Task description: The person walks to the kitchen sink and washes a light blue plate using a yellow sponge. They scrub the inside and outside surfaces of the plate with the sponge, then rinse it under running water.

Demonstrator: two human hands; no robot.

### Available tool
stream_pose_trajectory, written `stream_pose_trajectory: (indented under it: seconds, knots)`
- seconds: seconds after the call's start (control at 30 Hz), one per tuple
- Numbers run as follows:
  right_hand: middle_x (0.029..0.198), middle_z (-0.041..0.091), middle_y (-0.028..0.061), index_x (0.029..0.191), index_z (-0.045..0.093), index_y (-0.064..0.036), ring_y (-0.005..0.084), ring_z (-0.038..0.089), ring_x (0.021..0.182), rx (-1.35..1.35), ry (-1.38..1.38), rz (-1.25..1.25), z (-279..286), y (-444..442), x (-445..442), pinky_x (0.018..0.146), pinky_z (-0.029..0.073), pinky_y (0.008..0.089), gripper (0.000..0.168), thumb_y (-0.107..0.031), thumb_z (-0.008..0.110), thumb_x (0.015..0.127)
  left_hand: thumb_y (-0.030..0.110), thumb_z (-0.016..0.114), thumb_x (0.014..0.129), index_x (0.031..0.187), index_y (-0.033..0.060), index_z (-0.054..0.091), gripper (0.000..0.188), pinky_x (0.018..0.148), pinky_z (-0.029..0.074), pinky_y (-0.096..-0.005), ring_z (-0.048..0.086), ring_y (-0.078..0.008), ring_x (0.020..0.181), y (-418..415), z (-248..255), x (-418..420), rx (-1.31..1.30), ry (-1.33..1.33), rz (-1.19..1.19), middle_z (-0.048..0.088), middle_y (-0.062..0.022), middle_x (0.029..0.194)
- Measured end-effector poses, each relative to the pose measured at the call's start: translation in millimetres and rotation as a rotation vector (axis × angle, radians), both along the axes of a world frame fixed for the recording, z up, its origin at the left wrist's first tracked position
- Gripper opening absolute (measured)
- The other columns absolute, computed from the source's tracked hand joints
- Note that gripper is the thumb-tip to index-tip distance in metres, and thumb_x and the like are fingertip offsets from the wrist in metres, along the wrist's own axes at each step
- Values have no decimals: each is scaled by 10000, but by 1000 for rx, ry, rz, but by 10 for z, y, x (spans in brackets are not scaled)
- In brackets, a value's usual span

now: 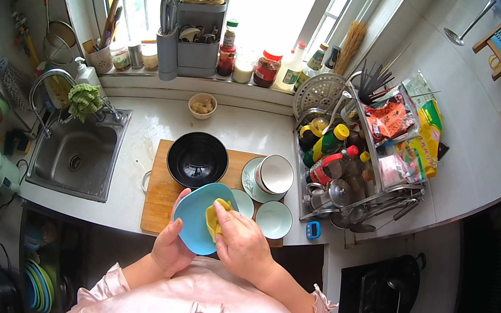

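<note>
My left hand (171,242) holds a light blue plate (195,211) by its left and lower edge, tilted in front of my body. A yellow cloth (212,221) is pinched in my right hand (244,244) and pressed against the plate's face. Just beyond the plate stands a black bowl (197,163) on a wooden cutting board (154,210). To the right of it, white bowls (276,174) are stacked on a patterned saucer (250,181). A pale green bowl (274,220) sits nearer to me, beside another pale bowl (243,202) partly hidden by the plate and my right hand.
A steel sink (76,153) lies to the left, with a green cloth (85,101) over its faucet. The rack of bottles (328,159) stands at right, near a blue timer (313,230). A small bowl of food (202,106) sits behind. A black wok (399,288) is on the stove.
</note>
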State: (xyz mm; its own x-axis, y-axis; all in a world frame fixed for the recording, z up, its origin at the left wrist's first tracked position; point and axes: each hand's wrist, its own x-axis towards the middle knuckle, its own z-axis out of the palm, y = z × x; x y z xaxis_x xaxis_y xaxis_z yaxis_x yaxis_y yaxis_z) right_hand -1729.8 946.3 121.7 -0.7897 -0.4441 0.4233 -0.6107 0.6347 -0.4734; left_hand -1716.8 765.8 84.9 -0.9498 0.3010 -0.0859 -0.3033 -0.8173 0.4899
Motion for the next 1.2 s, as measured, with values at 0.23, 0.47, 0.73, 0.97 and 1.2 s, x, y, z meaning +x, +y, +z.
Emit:
stream_pose_trajectory:
  seconds: [0.23,0.47,0.73,0.97,1.2]
  knots:
    - [1374,574,239,1467,432,50,359,545,1313,-39,20,63,-29,-39,-31,1134,393,464,655,-59,623,850,402,669,949,1554,277,307,716,1217,292,-473,352,-265,1474,40,-20,33,43,1,-67,382,-33,1575]
    - [1349,616,170,1463,477,-19,331,589,1252,-90,-141,336,-6,-69,-63,1118,419,474,638,-8,638,846,552,571,983,1565,272,314,695,1202,320,-490,408,-269,1440,30,-147,71,42,-32,-77,414,-48,1559]
    - [1220,682,172,1226,646,-34,320,638,1169,-145,-265,430,-46,-20,-58,1038,485,414,389,12,624,840,526,583,985,1538,251,354,659,1174,358,-476,456,-275,1392,11,-73,33,18,-58,19,460,-50,1516]
    - [1018,735,147,1101,688,-46,318,703,944,-107,-173,266,-178,71,-39,827,569,406,308,-10,640,799,547,529,1006,1527,231,391,625,1170,360,-492,456,-285,1394,33,-118,4,-20,-64,109,468,-65,1514]
    - [981,729,169,1087,677,8,333,709,914,-66,25,47,-227,109,-32,822,574,402,295,-16,636,797,558,528,1002,1544,241,368,648,1190,332,-494,425,-282,1420,28,-118,5,-10,-3,100,443,-48,1540]
